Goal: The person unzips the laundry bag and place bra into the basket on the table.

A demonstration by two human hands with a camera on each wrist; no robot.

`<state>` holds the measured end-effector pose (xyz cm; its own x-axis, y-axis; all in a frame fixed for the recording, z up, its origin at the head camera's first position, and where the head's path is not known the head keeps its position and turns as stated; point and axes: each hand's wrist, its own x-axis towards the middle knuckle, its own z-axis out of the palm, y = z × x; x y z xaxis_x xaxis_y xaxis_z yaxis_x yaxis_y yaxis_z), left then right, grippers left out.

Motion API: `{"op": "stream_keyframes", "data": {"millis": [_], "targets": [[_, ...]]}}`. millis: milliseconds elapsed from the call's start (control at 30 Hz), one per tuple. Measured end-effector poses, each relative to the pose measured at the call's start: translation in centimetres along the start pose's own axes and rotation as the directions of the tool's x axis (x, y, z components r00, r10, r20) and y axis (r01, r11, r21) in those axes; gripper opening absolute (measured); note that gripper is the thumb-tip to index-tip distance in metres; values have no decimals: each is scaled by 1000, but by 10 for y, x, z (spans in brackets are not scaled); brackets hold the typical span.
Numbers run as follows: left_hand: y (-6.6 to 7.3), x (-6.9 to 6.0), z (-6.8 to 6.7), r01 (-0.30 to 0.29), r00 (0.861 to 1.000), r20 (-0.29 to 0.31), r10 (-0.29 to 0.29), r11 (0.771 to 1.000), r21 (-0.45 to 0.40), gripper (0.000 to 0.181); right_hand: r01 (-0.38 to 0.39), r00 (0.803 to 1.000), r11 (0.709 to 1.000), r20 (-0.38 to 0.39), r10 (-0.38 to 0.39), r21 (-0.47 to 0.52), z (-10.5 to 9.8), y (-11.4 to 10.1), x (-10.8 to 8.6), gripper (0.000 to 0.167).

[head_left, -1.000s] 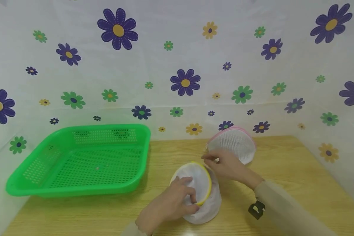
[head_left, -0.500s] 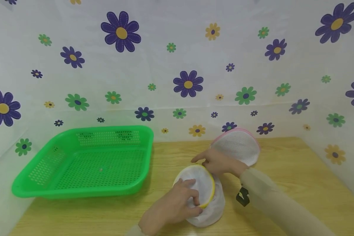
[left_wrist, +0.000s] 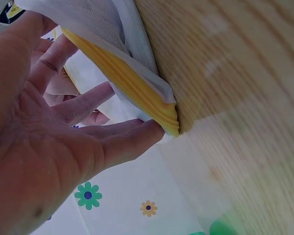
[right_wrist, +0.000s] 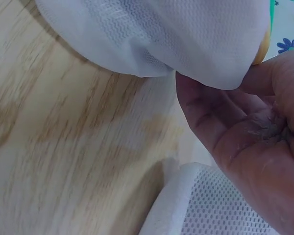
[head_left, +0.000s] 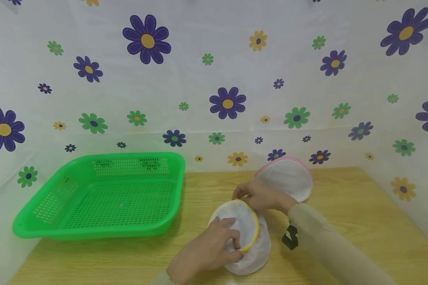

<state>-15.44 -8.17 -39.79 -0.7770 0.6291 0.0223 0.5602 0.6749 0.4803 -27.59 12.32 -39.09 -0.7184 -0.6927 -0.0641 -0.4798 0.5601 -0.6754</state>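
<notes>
While the head view showed the yellow-trimmed white mesh bag [head_left: 244,221] on the worktop [head_left: 346,194], the left hand [head_left: 214,243] pinched its near edge, the right hand [head_left: 262,196] its far edge. The pink-trimmed mesh bag [head_left: 285,178] lay behind, ungripped; neither bag was in the green plastic basket [head_left: 103,231]. Left wrist view: thumb and finger clamped on yellow edging. Right wrist view: thumb and fingers together on white mesh. Judgement: edge work under way, unfinished.

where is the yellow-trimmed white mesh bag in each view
Head: the bag is in the lower half, right of centre.
Left wrist: upper left to middle, its yellow trim slanting down rightward.
Right wrist: along the top, mostly white, with some yellow trim upper right.
Shared landmark: the wooden tabletop, visible in all three.
</notes>
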Motion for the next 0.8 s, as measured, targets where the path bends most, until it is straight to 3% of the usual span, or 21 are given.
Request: {"op": "stream_keyframes", "data": {"millis": [133,300,367,500,567,700,800], "targets": [[-1,0,0,-11,1000,-3,11,1000,5,21,12,999,999,-40,-13,-32,2,3,1,25],[-1,-1,1,-7,1000,-6,7,1000,9,19,59,991,982,-108,-80,-182,7,0,0,21],[-1,-2,2,11,1000,-1,-11,1000,22,22,71,984,963,-142,-111,-261,9,-3,0,20],[1,-1,3,57,998,-4,-57,995,81,52,62,970,909,-189,-152,-413,15,-9,0,17],[1,1,4,69,997,-21,-67,991,115,58,68,963,875,-198,-183,-479,16,-11,0,15],[3,4,6,78,995,-67,-67,982,172,60,38,961,883,-226,-161,-467,19,-12,-2,15],[5,7,8,83,994,-92,-65,975,208,59,17,961,906,-244,-132,-423,21,-12,-4,16]]}}
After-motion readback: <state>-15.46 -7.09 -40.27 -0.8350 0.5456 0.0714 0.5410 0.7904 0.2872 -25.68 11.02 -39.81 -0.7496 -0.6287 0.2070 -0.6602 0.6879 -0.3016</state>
